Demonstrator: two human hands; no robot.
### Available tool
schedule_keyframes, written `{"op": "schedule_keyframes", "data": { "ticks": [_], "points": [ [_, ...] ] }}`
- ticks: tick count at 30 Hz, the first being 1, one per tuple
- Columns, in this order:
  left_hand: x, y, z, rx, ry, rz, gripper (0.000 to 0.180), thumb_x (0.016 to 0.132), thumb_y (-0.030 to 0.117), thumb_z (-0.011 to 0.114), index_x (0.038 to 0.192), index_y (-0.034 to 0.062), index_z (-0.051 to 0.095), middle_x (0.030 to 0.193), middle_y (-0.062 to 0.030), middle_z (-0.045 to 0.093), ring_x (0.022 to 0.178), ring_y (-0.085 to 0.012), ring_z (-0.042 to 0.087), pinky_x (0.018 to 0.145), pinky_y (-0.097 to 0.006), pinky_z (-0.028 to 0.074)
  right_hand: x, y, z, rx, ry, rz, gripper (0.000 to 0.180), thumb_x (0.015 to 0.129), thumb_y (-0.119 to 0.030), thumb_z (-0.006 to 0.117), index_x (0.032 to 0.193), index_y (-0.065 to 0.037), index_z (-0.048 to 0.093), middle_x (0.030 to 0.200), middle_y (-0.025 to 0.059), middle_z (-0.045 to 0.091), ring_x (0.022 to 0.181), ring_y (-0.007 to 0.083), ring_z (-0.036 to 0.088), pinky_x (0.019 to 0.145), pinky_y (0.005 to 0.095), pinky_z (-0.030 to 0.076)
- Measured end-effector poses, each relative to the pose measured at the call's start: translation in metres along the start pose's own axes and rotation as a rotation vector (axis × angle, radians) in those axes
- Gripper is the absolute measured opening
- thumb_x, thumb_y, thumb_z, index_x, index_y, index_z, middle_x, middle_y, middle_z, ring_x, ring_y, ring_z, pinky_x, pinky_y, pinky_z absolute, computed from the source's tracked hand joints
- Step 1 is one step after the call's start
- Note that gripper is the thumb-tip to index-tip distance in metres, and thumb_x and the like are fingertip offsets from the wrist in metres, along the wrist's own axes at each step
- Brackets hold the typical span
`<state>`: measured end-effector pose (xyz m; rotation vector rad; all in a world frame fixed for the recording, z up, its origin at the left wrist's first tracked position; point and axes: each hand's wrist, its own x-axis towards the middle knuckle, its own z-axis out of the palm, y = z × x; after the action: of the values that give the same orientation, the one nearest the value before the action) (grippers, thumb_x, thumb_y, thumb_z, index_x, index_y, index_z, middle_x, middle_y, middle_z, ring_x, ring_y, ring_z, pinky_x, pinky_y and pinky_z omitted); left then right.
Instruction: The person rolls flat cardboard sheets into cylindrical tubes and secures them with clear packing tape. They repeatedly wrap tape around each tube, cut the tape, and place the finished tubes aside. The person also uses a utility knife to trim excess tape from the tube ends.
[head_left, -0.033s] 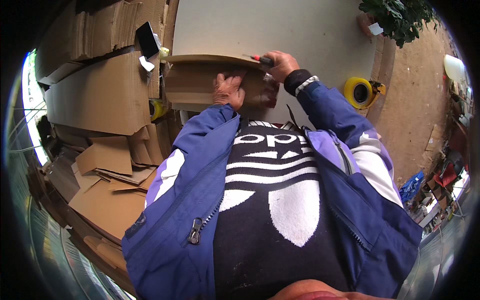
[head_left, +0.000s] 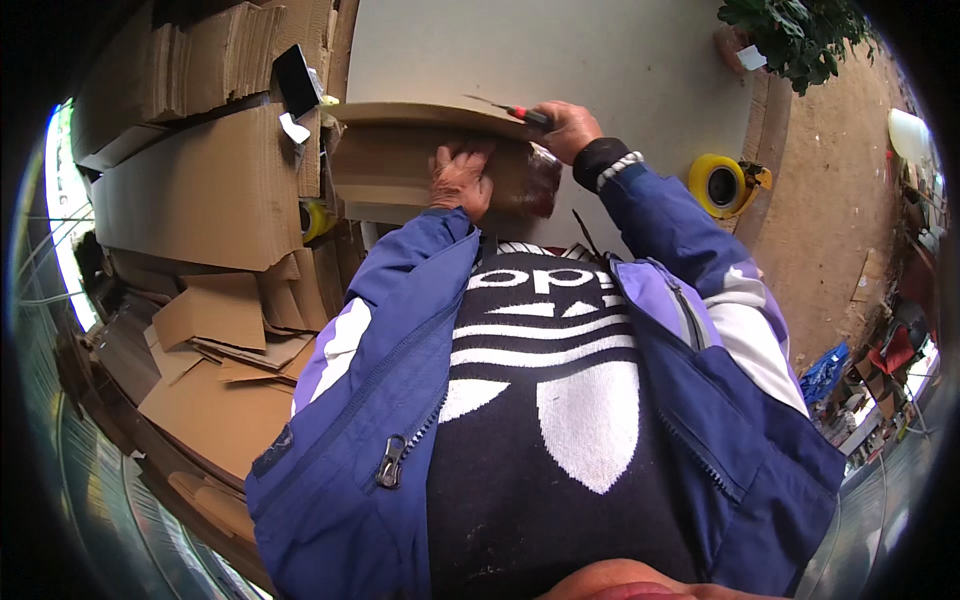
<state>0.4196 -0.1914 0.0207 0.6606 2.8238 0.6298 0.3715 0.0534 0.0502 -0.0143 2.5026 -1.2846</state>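
Note:
A brown cardboard box lies lengthwise on the pale table in front of me, its far flap standing up. Its right end looks shiny and dark red, as if under clear film. My left hand rests on the cardboard, fingers spread and pressing down. Above the box's far right corner, my right hand is closed around a knife with a red and black handle. Its thin pointed blade points left, just beyond the flap's edge.
A yellow tape dispenser sits on the table's right side. Stacked cardboard stands at left, with a dark phone on it. Loose cardboard pieces lie below. A leafy potted plant is at the far right.
My right hand and the knife have shifted slightly up and right, showing more of the blade beyond the flap. The flap's far edge has risen a little; my left hand has barely moved.

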Motion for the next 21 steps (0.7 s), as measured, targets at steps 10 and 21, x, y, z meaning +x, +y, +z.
{"op": "schedule_keyframes", "data": {
  "ticks": [10, 21],
  "points": [
    [0.055, 0.008, 0.02, -0.105, 0.105, 0.036, 0.039, 0.091, 0.025, 0.058, 0.128, 0.0176, 0.067, 0.134, -0.0172, 0.059, 0.124, -0.0421, 0.053, 0.112, -0.057, 0.037, -0.04, 0.027, -0.079, 0.029, 0.206, -0.048, 0.037, 0.09, -0.027, 0.076, 0.123, -0.015, 0.065, 0.109, 0.0087, 0.07, 0.096, 0.0285, 0.069, 0.082, 0.0377, 0.055],
    [0.059, 0.008, 0.011, -0.008, -0.019, 0.002, 0.047, 0.088, 0.024, 0.058, 0.134, 0.0193, 0.061, 0.126, -0.0171, 0.063, 0.123, -0.0372, 0.055, 0.115, -0.052, 0.036, -0.049, 0.052, -0.046, -0.721, 0.111, -0.259, 0.018, 0.092, -0.015, 0.058, 0.107, -0.021, 0.065, 0.096, 0.0034, 0.062, 0.099, 0.0248, 0.063, 0.083, 0.042, 0.049]
  ]
}}
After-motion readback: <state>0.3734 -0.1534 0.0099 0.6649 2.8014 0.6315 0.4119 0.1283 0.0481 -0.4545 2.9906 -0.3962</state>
